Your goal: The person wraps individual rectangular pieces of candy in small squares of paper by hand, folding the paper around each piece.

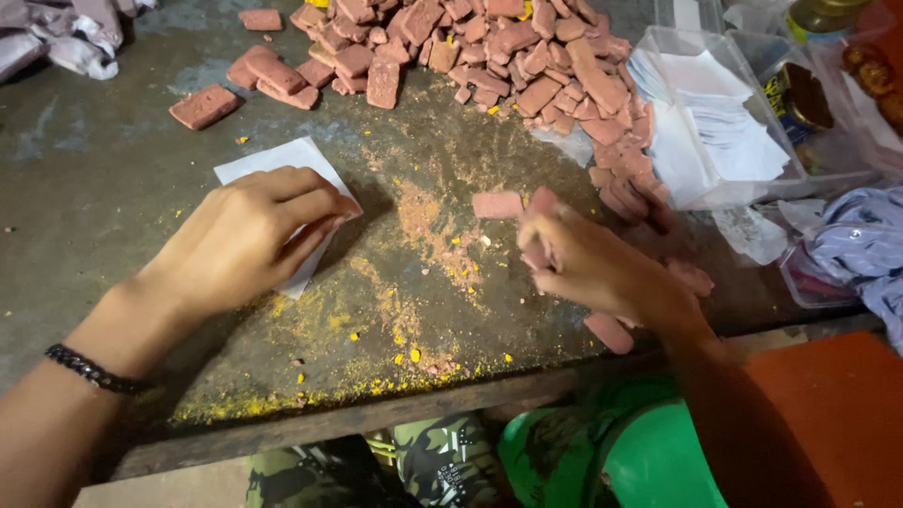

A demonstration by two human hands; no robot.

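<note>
Left hand lay palm down, fingers curled loosely inward, wrist banded, right hand blurred across from the left hand, fingers bunched in a pinching grip

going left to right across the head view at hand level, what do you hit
left hand resting on white paper sheet → single reddish-brown block → right hand → clear tub of white papers → blue cloth
</note>
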